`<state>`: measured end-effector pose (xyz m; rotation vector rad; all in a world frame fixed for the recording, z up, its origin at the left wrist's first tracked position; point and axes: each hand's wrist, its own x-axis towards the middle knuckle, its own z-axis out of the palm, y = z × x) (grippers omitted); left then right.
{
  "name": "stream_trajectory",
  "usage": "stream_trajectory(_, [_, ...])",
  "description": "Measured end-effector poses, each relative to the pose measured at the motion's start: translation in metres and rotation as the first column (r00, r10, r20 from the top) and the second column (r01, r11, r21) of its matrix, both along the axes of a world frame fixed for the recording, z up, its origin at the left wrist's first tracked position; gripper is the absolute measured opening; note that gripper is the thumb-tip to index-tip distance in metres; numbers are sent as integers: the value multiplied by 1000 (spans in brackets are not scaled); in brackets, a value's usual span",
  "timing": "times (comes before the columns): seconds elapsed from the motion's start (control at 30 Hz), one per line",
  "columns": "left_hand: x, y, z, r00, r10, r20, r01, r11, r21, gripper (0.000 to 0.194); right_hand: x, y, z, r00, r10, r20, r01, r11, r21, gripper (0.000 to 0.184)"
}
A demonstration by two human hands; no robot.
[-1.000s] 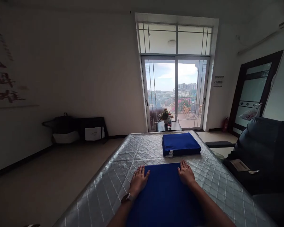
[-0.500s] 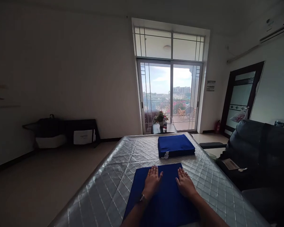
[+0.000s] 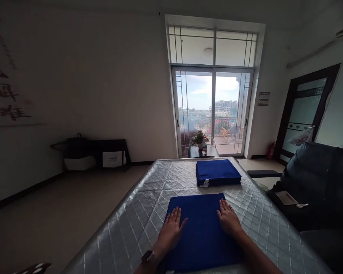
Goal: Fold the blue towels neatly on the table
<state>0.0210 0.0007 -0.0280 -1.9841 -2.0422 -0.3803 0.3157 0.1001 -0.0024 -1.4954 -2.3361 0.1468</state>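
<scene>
Flat on the table lies a folded blue cloth (image 3: 201, 232), roughly square, with its near edge by my forearms. My left hand (image 3: 171, 229) rests on its left edge, fingers stretched out and thumb spread, a dark watch on the wrist. On the right edge of the cloth my right hand (image 3: 228, 217) lies flat, fingers extended. Neither hand grips anything. Farther back sits a neat stack of folded blue cloth (image 3: 218, 172) with a white tag at its front left corner.
A silver quilted cover (image 3: 131, 224) spreads over the table. Beyond it, a small black table (image 3: 194, 153) carries a potted plant (image 3: 199, 140) and a bottle (image 3: 204, 146). A black armchair (image 3: 311, 179) stands close on the right, with a card (image 3: 286, 198) on it.
My left hand has slid left and nearer across the cloth to its left edge. My right hand stays by the right edge. The view has turned slightly left.
</scene>
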Motion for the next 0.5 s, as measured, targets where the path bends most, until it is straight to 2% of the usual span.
stream_trajectory(0.07, [-20, -18, -4, 996, 66, 52, -65, 997, -32, 74, 0, 0, 0, 1000, 2, 3, -2, 1000, 4, 72])
stream_trajectory(0.13, [-26, -31, -4, 992, 92, 89, -89, 995, -41, 78, 0, -1, 3, 1000, -7, 13, 6, 1000, 11, 71])
stream_trajectory(0.23, [-20, -40, 1, 988, 105, 112, -102, 994, -27, 81, -1, -8, 10, 999, -34, 32, 33, 999, 38, 68])
stream_trajectory(0.33, [-14, -42, 9, 987, 108, 119, -104, 994, -34, 83, 3, -27, 11, 999, -10, 45, 7, 997, 71, 67])
stream_trajectory(0.4, [-15, -42, 12, 988, 107, 108, -102, 994, -50, 84, 9, -44, 3, 999, 20, 37, -23, 997, 70, 66])
stream_trajectory(0.5, [-13, -42, 16, 992, 111, 61, -108, 993, -40, 82, 22, -67, -23, 999, 32, 8, -32, 999, 28, 69])
